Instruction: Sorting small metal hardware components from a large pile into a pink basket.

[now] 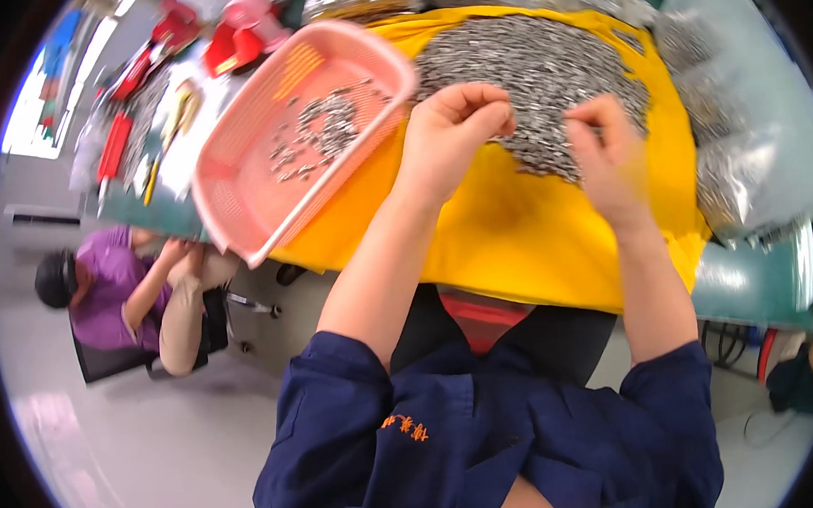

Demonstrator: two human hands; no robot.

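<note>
A broad heap of small grey metal parts (pixel 544 67) lies on a yellow cloth (pixel 506 226) in front of me. Above its left edge is my left hand (pixel 460 127), fingers curled and thumb pressed to the fingertips; whatever it pinches is too small to make out. Over the heap's right side, my right hand (pixel 608 156) is blurred, thumb and forefinger brought near each other, and I cannot see whether anything is between them. To the left, a pink plastic basket (pixel 238 194) holds a scattering of similar small metal parts (pixel 326 125).
Clear plastic bags of parts (pixel 738 177) line the right side of the green table (pixel 748 277). Beyond the basket lie a red-handled tool (pixel 114 145), a yellow tool (pixel 153 180) and red bins (pixel 235 47). A seated person in purple (pixel 109 288) is at the left.
</note>
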